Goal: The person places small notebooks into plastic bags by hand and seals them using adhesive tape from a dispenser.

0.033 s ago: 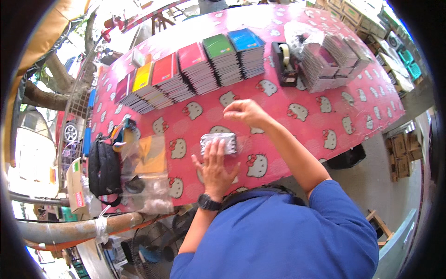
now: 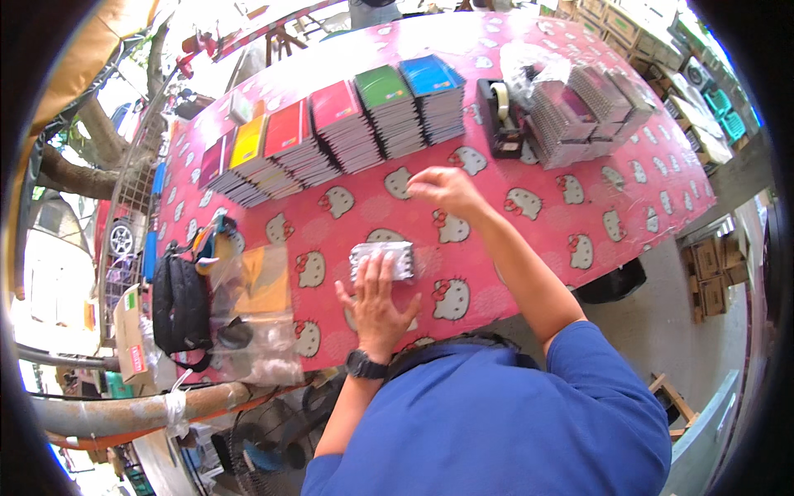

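My left hand lies spread over a small white-and-silver pack, its fingertips pressing on top. The pack seems to be in clear plastic, with ridged, spiral-like edges; the hand covers part of it. Farther off and to the right, my right hand hovers above the table, fingers bent and drawn together. Whatever those fingers may hold is too small to make out. Beyond both hands runs a row of notebook stacks, including yellow, red, green and blue ones.
A pink cat-print cloth covers the table. At the back right, a black tape dispenser stands beside plastic-wrapped bundles of spiral-bound books. On the left lie a black bag and clear plastic bags around something orange-yellow.
The view shifts slightly. Against the table, my right hand has moved a little away and to the right; my left hand stays on the pack.
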